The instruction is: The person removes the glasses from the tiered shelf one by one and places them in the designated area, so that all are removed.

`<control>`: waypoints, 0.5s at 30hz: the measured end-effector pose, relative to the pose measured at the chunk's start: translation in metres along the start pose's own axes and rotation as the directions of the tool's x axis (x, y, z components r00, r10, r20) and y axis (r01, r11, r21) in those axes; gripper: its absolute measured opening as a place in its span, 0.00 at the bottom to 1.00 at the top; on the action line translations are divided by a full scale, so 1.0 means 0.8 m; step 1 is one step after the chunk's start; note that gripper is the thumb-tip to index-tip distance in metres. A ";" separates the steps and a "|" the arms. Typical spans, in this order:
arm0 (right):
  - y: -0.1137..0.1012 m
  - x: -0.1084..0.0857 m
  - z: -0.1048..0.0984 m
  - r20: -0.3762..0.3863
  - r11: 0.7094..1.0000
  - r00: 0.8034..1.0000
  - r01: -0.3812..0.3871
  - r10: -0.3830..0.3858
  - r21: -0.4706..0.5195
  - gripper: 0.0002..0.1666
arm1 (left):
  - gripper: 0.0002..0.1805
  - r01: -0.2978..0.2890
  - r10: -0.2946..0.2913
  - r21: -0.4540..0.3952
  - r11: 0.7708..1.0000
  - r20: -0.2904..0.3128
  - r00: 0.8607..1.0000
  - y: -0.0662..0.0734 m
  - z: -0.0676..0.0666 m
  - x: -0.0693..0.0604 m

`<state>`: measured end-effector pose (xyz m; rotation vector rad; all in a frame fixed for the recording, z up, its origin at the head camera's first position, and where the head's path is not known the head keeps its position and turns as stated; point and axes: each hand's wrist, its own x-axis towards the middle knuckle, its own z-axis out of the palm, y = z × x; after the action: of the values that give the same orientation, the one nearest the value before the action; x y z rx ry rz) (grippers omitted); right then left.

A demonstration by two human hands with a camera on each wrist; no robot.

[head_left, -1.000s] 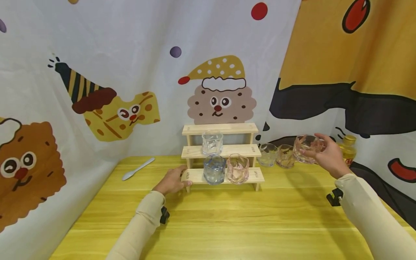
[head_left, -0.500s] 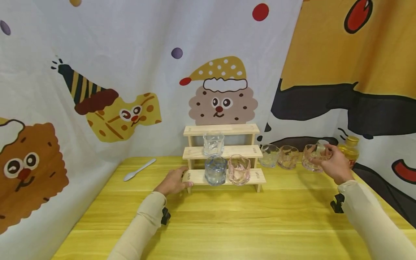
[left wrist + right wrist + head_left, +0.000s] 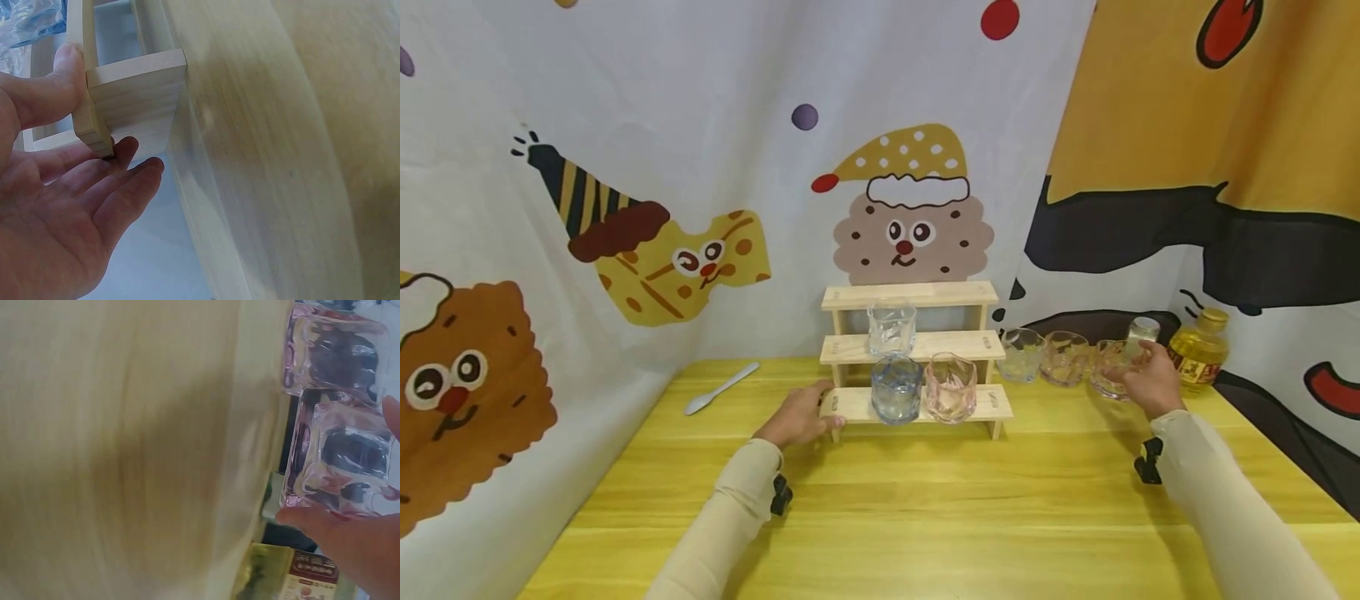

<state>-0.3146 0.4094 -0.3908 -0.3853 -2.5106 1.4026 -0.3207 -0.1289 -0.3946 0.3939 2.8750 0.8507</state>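
Observation:
My left hand (image 3: 795, 415) grips the left end of the bottom step of a three-step wooden stand (image 3: 992, 403). In the left wrist view, the thumb lies on the step (image 3: 94, 128) and the fingers are under its end. At the right, my right hand (image 3: 1152, 385) holds a pinkish glass (image 3: 1105, 371) between thumb and fingers, at tabletop level. That glass (image 3: 350, 456) is beside another pink glass (image 3: 1064, 358), with a clear bluish glass (image 3: 1020, 356) further left. A blue glass (image 3: 897, 390) and a pink glass (image 3: 951, 389) occupy the bottom step; a clear glass (image 3: 891, 327) stands on the middle one.
Behind my right hand are a small lidded jar (image 3: 1143, 329) and a yellow oil bottle (image 3: 1199, 354). A white spoon (image 3: 721, 389) lies at the table's left. A patterned cloth (image 3: 737, 167) hangs along the back of the wooden table (image 3: 925, 517).
My right hand has lowered the pinkish glass towards the tabletop, then shifted slightly left beside the other pink glass. My left hand stays on the stand.

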 end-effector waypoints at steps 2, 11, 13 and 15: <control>0.002 0.004 0.003 -0.005 1.000 1.000 -0.003 0.003 -0.013 0.58 | 0.38 0.000 0.000 0.005 1.000 -0.001 1.000 0.001 -0.001 0.000; 0.015 0.019 0.010 0.000 0.999 0.999 -0.039 0.039 -0.014 0.59 | 0.38 0.003 -0.003 0.018 1.000 0.004 1.000 0.002 -0.002 -0.002; 0.016 0.022 0.010 0.006 0.999 0.999 -0.051 0.051 -0.006 0.60 | 0.38 0.004 -0.004 0.014 1.000 0.002 1.000 0.002 -0.003 -0.003; 0.016 0.024 0.009 0.017 0.999 0.998 -0.052 0.052 -0.016 0.59 | 0.38 0.006 -0.006 0.006 1.000 0.001 1.000 0.003 -0.003 -0.004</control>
<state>-0.3334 0.4168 -0.4039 -0.4465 -2.5444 1.4119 -0.3179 -0.1295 -0.3912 0.3861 2.8769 0.8413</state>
